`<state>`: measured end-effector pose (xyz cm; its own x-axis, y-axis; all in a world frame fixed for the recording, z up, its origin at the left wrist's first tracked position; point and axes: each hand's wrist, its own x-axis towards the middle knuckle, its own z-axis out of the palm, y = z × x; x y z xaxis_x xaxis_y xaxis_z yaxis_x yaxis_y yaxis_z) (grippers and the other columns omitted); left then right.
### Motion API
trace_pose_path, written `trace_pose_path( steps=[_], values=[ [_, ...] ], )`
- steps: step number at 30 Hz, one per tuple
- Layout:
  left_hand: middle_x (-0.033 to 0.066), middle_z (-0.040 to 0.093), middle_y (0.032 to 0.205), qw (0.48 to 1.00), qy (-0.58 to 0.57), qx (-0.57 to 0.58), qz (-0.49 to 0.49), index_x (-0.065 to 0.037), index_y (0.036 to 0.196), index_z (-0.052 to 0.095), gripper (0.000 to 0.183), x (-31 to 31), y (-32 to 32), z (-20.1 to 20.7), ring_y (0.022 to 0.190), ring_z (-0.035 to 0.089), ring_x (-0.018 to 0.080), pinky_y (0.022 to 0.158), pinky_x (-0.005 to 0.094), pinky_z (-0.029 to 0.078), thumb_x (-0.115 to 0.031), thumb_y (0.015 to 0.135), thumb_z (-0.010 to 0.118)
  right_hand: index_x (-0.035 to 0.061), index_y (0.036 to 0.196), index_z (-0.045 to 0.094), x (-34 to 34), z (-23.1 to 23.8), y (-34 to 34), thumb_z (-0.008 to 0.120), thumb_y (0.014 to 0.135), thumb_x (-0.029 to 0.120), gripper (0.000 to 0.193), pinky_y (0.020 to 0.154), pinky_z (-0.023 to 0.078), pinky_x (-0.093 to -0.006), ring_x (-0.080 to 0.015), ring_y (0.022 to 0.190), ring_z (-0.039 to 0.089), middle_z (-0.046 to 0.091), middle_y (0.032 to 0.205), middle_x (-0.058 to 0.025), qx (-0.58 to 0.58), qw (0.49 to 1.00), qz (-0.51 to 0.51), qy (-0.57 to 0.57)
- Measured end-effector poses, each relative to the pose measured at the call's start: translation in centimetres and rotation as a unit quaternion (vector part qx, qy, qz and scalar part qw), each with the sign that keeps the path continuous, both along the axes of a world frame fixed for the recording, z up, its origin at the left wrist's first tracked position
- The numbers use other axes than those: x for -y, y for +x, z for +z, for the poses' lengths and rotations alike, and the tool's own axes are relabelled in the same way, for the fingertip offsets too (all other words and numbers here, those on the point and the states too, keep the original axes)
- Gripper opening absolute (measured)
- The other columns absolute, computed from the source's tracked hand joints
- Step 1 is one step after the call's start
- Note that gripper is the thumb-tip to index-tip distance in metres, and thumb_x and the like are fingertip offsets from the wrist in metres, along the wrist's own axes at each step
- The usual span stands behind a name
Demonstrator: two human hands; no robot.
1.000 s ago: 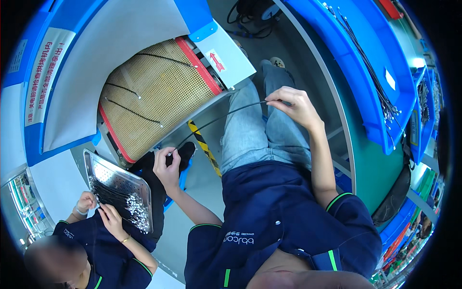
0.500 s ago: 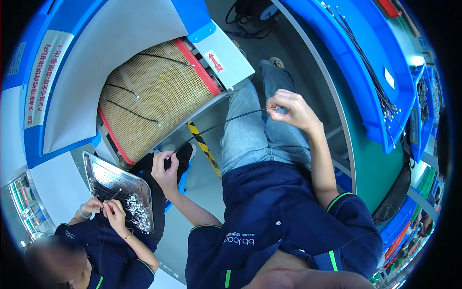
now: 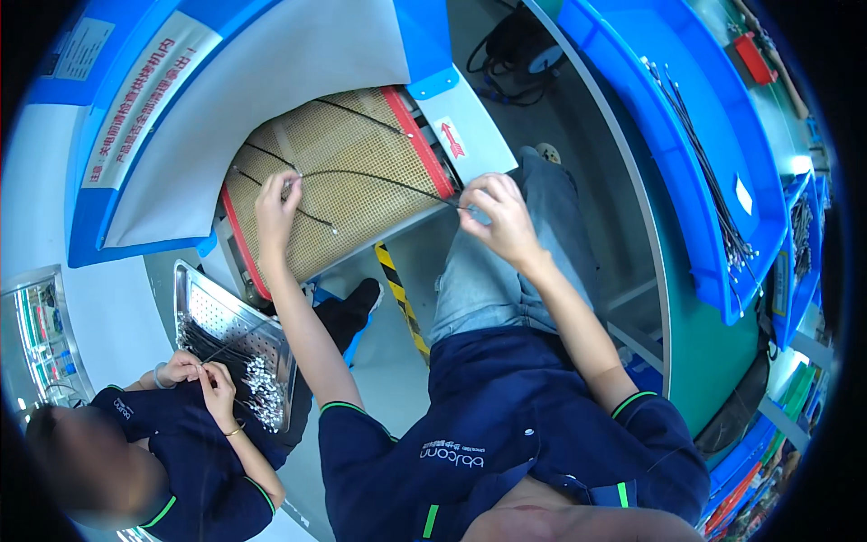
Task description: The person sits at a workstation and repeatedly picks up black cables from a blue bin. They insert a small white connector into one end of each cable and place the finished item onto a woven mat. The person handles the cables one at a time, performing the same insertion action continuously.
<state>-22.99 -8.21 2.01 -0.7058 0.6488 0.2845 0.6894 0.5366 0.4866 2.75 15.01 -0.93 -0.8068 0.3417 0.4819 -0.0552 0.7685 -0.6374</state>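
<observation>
A thin black cable (image 3: 384, 179) stretches between my two hands, bowed slightly upward, over a tan mesh conveyor belt (image 3: 348, 149). My left hand (image 3: 278, 200) is above the belt and pinches the cable's left end. At the belt's right edge, my right hand (image 3: 498, 212) pinches the other end. Other black cables lie on the mesh: one (image 3: 366, 117) toward the far side, one (image 3: 307, 213) below my left hand, and one (image 3: 269, 154) partly hidden behind that hand.
A blue and white machine hood (image 3: 262, 81) arches over the belt. At lower left a co-worker's hands (image 3: 203, 375) work beside a metal tray (image 3: 230, 312) of cables with white connectors. On the right, a blue bin (image 3: 713, 135) holds long black cables on a green table (image 3: 695, 348).
Both hands have moved the cable from over my lap onto the belt area; my left hand reached forward and my right shifted left. The whole view has also turned slightly.
</observation>
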Motion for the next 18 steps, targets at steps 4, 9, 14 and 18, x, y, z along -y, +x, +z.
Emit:
trace_pose_path(
  steps=[4,9,14,18],
  values=[
    [0.0110,0.060,0.094,0.998,-0.029,0.010,-0.060,-0.001,0.094,0.059,0.016,-1.8,-4.5,-1.1,0.085,0.060,0.0268,0.076,0.0343,0.047,-0.013,0.083,0.061,0.0077,0.082,0.057,2.0,-2.2,-2.1,0.068,0.068,0.009,0.018,0.100,0.033,-0.0555,-0.0266,0.103,0.051,0.054,0.096,-0.0058,0.036,0.998,-0.049,0.002],
    [0.0112,0.057,0.104,0.994,-0.043,-0.010,-0.104,-0.002,0.093,0.059,0.016,-3.2,-7.7,-2.6,0.095,0.056,0.0281,0.082,0.0357,0.045,-0.013,0.082,0.062,0.0079,0.083,0.056,3.1,-2.9,-3.2,0.068,0.068,0.010,0.020,0.101,0.029,-0.0603,-0.0267,0.109,0.049,0.052,0.101,-0.0072,0.055,0.994,-0.089,0.027],
    [0.0128,0.056,0.108,0.991,-0.056,0.011,-0.117,-0.003,0.094,0.059,0.018,-4.3,-8.7,-3.6,0.102,0.053,0.0304,0.087,0.0379,0.043,-0.012,0.080,0.064,0.0080,0.092,0.055,3.0,-2.5,-3.2,0.071,0.068,0.014,0.029,0.102,0.028,-0.0596,-0.0276,0.112,0.047,0.050,0.106,-0.0086,0.079,0.991,-0.098,0.039],
    [0.0143,0.054,0.113,0.994,-0.034,-0.015,-0.103,-0.005,0.101,0.058,0.023,-5.1,-7.6,-2.9,0.108,0.051,0.0323,0.090,0.0392,0.042,-0.013,0.081,0.064,0.0077,0.101,0.057,1.0,1.0,-0.9,0.075,0.070,0.019,0.037,0.097,0.035,-0.0506,-0.0312,0.111,0.046,0.050,0.109,-0.0097,0.034,0.998,-0.051,-0.013]
  ],
)
